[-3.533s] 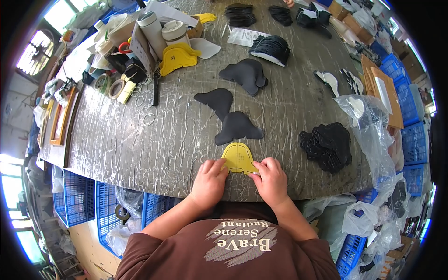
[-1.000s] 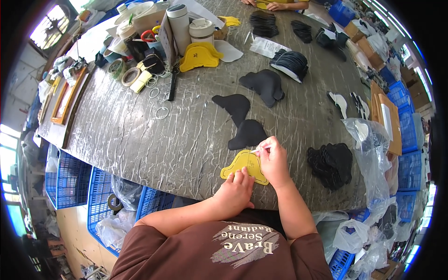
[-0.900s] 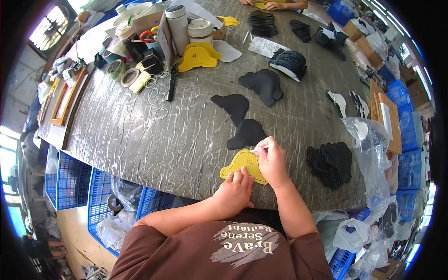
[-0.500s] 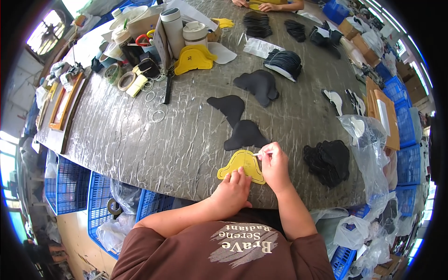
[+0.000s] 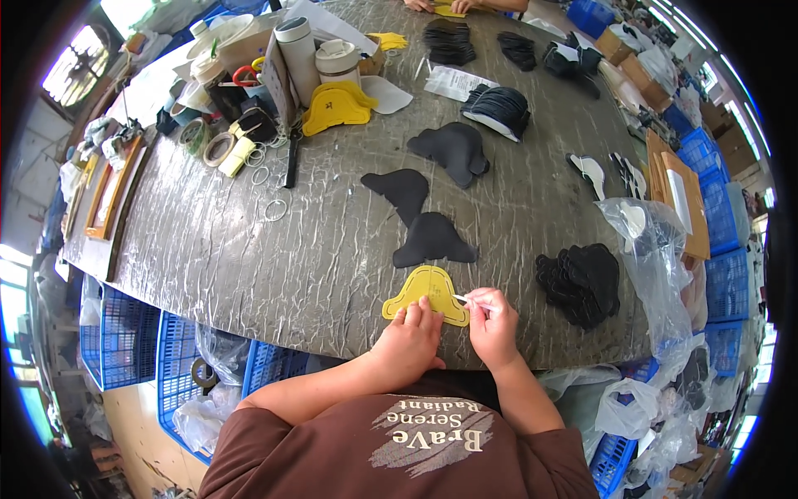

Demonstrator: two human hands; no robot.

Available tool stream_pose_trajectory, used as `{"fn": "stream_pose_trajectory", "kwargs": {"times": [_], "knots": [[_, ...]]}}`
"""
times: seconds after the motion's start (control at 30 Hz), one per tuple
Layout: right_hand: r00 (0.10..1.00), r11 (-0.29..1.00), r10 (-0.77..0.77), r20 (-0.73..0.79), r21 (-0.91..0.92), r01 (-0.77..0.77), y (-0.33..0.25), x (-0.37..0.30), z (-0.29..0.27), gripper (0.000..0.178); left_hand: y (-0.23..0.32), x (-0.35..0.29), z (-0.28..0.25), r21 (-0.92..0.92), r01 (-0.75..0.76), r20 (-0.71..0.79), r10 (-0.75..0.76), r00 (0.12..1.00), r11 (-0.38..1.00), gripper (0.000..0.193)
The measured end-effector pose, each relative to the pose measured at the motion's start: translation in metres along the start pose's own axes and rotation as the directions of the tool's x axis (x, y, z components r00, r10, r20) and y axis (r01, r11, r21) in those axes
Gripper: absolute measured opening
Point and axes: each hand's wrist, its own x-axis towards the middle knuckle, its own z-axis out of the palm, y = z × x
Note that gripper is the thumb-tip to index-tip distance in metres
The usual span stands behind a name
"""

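Observation:
A yellow bell-shaped template [image 5: 426, 284] with slots along its outline lies flat near the table's front edge. The fingers of my left hand [image 5: 411, 334] rest extended on its lower part, pressing it down. My right hand [image 5: 494, 324] pinches a thin white marking pen [image 5: 462, 298], its tip at the template's right side. Whatever lies under the template is hidden. Just beyond it are a black cut piece [image 5: 434, 239] of similar shape, a second black piece [image 5: 401, 193] and a thicker black stack [image 5: 450, 153].
A pile of black pieces [image 5: 578, 284] sits to the right, near a clear plastic bag [image 5: 644, 249]. Yellow templates [image 5: 337, 106], cups and tape rolls [image 5: 219, 148] crowd the far left. Blue crates [image 5: 176, 366] stand below the edge. Another person's hands [image 5: 422, 5] work at the far end.
My right hand has moved toward me with the pen, from the template's upper right down its right side. My left hand keeps its place on the template. The whole view has shifted slightly.

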Motion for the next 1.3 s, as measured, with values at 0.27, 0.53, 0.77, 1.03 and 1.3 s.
{"fn": "stream_pose_trajectory", "kwargs": {"times": [0.27,0.53,0.77,1.03,1.3], "knots": [[1.000,1.000,0.015,-0.021,0.024,-0.015,-0.007,-0.017,-0.014,0.012,0.000,0.001,-0.002,-0.003,0.005,0.003,-0.005,1.000,1.000,0.082],[0.998,0.999,-0.023,-0.064,0.031,0.025,-0.013,-0.014,-0.010,0.011,0.001,0.000,-0.001,-0.017,0.025,0.006,-0.025,1.000,1.000,0.082],[0.998,0.997,-0.050,-0.036,-0.067,0.047,-0.014,-0.009,-0.005,0.011,0.000,0.000,0.000,-0.019,0.016,-0.015,-0.017,1.000,1.000,0.082],[0.997,0.998,0.053,-0.049,-0.018,-0.054,-0.015,-0.026,-0.019,0.013,-0.001,0.000,-0.001,-0.044,0.000,0.009,0.000,1.000,0.999,0.084],[0.998,0.981,-0.058,-0.026,-0.189,0.052,-0.027,-0.036,-0.019,0.016,0.001,0.000,0.000,-0.001,0.024,-0.021,-0.024,0.999,1.000,0.082]]}}
